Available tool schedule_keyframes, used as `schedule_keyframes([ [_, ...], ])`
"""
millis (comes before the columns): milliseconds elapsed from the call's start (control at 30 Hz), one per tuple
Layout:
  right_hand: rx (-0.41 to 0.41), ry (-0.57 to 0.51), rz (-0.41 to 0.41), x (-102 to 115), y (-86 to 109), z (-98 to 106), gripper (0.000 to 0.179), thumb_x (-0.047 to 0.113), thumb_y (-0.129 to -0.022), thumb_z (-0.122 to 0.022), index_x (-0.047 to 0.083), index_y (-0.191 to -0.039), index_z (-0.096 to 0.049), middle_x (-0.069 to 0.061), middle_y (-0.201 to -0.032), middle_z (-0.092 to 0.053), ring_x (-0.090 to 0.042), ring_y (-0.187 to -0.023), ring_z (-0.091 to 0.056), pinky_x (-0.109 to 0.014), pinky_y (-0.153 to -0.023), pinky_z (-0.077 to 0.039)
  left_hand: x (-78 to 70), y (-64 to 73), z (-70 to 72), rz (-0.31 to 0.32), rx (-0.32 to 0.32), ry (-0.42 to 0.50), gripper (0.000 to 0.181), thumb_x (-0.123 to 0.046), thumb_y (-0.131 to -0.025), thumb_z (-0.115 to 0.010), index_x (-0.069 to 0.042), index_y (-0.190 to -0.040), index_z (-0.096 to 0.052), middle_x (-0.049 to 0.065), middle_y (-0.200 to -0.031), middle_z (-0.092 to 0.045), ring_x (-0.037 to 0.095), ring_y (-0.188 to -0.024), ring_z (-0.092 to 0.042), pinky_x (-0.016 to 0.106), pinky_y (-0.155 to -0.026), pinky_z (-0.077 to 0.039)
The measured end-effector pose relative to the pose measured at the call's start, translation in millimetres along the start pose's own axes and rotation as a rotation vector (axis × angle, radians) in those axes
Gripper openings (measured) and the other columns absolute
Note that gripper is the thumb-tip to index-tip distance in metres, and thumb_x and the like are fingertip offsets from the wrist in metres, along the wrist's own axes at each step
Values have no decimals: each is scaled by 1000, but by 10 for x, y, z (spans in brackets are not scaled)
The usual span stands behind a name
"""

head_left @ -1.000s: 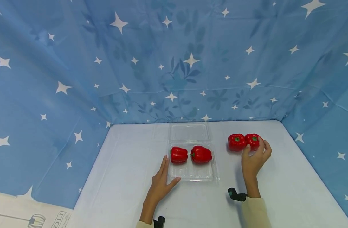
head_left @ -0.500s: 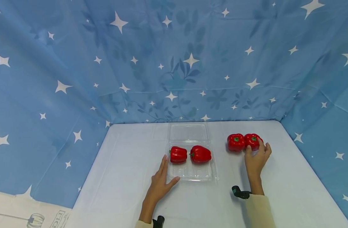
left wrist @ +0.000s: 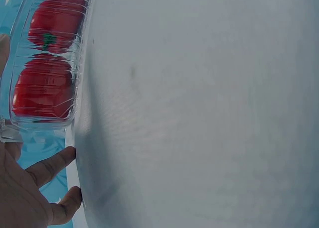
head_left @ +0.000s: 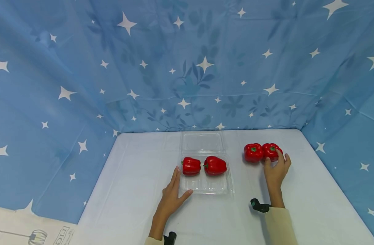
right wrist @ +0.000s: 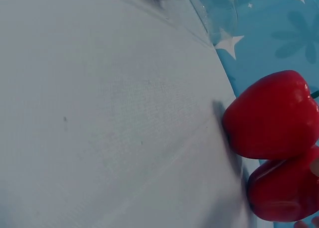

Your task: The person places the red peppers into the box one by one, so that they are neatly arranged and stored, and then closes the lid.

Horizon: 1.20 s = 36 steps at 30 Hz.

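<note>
My left hand (head_left: 171, 200) lies with straight fingers against the left side of a clear plastic clamshell box (head_left: 203, 187), its thumb at the near left corner. Two red bell peppers lie on their sides in the box, a smaller one (head_left: 191, 166) at left and a larger one (head_left: 216, 165) at right. Right of the box two more bell peppers stand side by side with green stems up. My right hand (head_left: 275, 173) grips the right-hand bell pepper (head_left: 269, 149) between thumb and fingers. Its neighbour, the left bell pepper (right wrist: 271, 116), touches it in the right wrist view.
Behind the box base its clear lid (head_left: 202, 142) lies folded back on the white table (head_left: 138, 177). A blue star-patterned curtain (head_left: 162, 68) rises at the table's back and sides. Black wrist cameras (head_left: 260, 206) sit on both wrists.
My right wrist and forearm have swung slightly to the right while the fingers stay around the same bell pepper. The left hand keeps its place beside the box.
</note>
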State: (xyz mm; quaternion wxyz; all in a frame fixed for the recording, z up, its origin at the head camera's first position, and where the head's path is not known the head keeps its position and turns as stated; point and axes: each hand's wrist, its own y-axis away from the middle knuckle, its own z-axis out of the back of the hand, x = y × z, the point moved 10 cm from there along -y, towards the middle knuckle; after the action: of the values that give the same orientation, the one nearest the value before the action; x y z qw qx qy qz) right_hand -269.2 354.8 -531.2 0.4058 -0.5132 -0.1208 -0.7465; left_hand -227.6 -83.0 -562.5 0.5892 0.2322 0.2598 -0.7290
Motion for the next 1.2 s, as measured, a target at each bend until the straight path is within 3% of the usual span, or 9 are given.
schedule_keyframes([
  [367,31,12,-45,-89,-30,-16,63,8,-91,-65,7,-147,-36,-17,-158,-21,-31,-150,-17,-60,-111,-34,-1,0,6,-3,2,13,93,-59,-86,-63,-24,-158,-15,-9,-166,-7,37,-141,-39,73,-100,-35],
  [600,13,2,-58,-109,-44,3,63,10,-91,-67,6,-144,-33,-17,-154,-26,-29,-147,-22,-57,-113,-35,-12,0,19,-13,-10,8,93,-58,-86,-63,-23,-158,-16,-6,-166,-10,38,-139,-42,73,-98,-36],
  [800,14,-11,-127,-130,-25,22,67,13,-91,-68,7,-145,-30,-15,-154,-23,-27,-148,-19,-56,-112,-36,-9,-3,25,0,-5,13,93,-59,-86,-62,-24,-158,-15,-7,-166,-9,38,-140,-41,73,-99,-35],
  [1200,-7,-53,-177,-203,-12,60,71,15,-89,-70,8,-145,-28,-14,-151,-21,-26,-147,-19,-54,-112,-36,-7,1,24,8,11,15,94,-61,-86,-62,-24,-158,-14,-7,-166,-8,38,-141,-39,74,-100,-34],
])
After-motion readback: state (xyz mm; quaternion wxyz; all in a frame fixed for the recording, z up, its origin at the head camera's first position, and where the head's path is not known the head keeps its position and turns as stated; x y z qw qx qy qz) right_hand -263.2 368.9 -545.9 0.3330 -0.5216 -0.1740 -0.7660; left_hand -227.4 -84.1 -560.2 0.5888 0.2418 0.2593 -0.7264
